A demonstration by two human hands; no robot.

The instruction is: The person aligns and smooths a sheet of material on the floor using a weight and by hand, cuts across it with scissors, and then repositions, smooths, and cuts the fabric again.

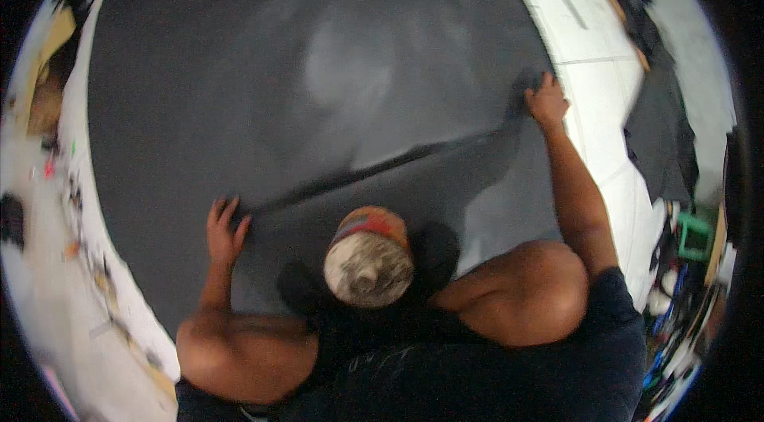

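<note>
A white surface [598,95] is covered by a dark sheet [183,95]. The right hand [547,101] is curled at the sheet's right edge, any pinch unclear; the left hand [228,227] is laid spread, empty. Between them a crease [382,167] is slanted up rightward; the right arm [579,183] is stretched farther.

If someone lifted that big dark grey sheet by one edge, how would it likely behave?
The dark grey sheet is probably floppy: a long crease slants across it between the left hand and the right hand. Its sheen hints at a slightly slippery surface.
</note>
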